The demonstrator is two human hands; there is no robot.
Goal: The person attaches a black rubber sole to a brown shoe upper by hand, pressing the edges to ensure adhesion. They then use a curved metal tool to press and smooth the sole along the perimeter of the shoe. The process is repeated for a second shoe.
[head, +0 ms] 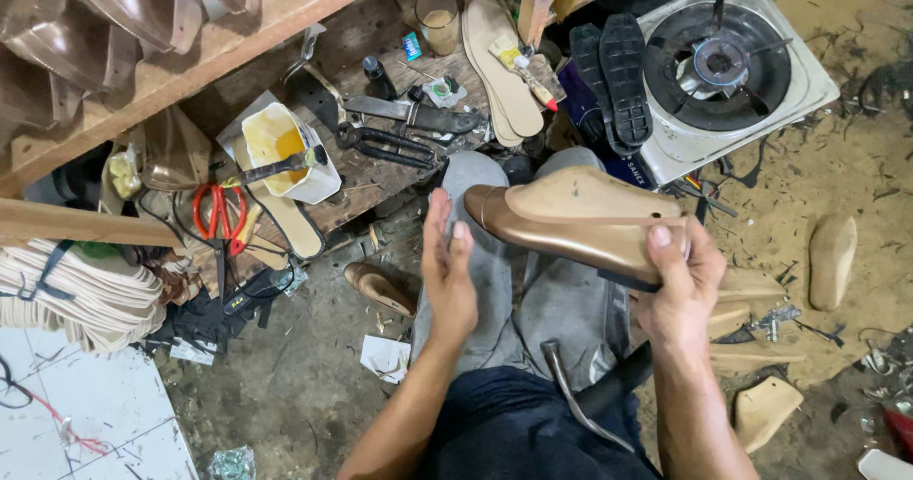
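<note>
My right hand (680, 285) grips the heel end of a bronze-coloured shoe upper stretched over a wooden last (571, 218), held sole-side up above my knees. My left hand (449, 266) is held flat with fingers straight, just left of the shoe's pointed toe, holding nothing. A curved metal tool (571, 394) lies across my lap, below both hands.
A low wooden board (380, 171) ahead carries a glue pot with brush (281, 152), pliers (385, 145), a knife and insoles (504, 61). Red scissors (221, 212) lie left. A gas stove (728, 66) and black soles (613, 76) sit right. Wooden lasts (832, 256) litter the dirt floor.
</note>
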